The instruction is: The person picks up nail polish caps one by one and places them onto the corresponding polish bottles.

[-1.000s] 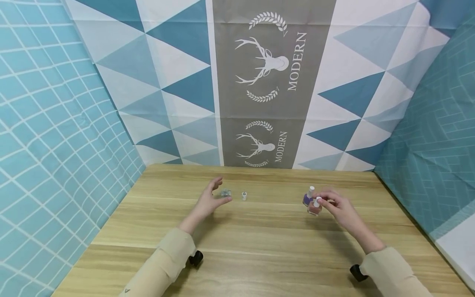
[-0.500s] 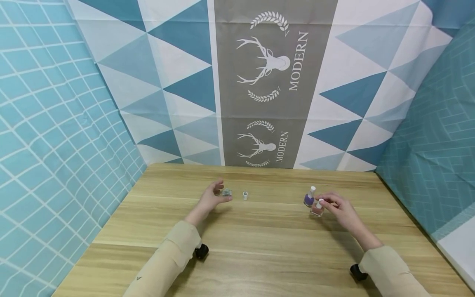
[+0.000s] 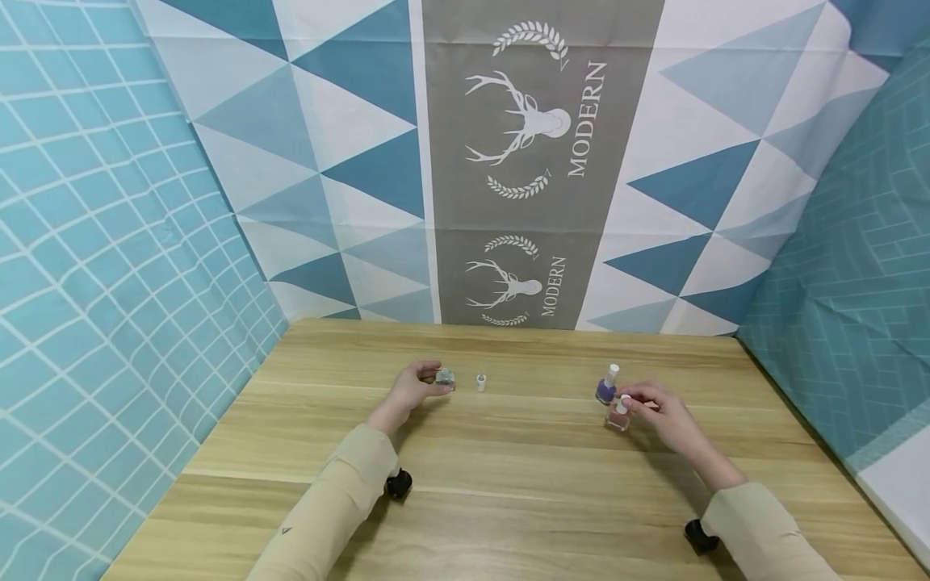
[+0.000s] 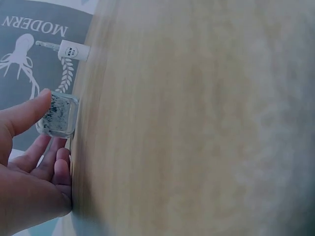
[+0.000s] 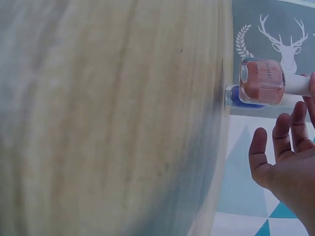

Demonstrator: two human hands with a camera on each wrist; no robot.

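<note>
My left hand [image 3: 411, 389] holds a small clear glass nail polish bottle [image 4: 60, 115] with dark glitter inside, thumb on its near side and fingers behind. Just right of that bottle, its white cap [image 3: 481, 383] stands on the table with the glitter-coated brush [image 4: 47, 45] pointing up. At the right, my right hand [image 3: 664, 415] pinches the white cap [image 5: 297, 84] of a pink nail polish bottle [image 5: 262, 81], close over the tabletop. A purple nail polish bottle [image 3: 606, 390] with a white cap stands right behind the pink one, partly hidden by it in the right wrist view.
The wooden table [image 3: 508, 500] spreads in front of me. A patterned cloth backdrop [image 3: 501, 161] rises at its far edge, with blue cloth walls at the left [image 3: 109, 242] and the right [image 3: 850, 323].
My left hand's fingers have closed in on the glitter bottle from an open spread. The right hand and pink bottle have shifted slightly toward me; the purple bottle and loose cap stay put.
</note>
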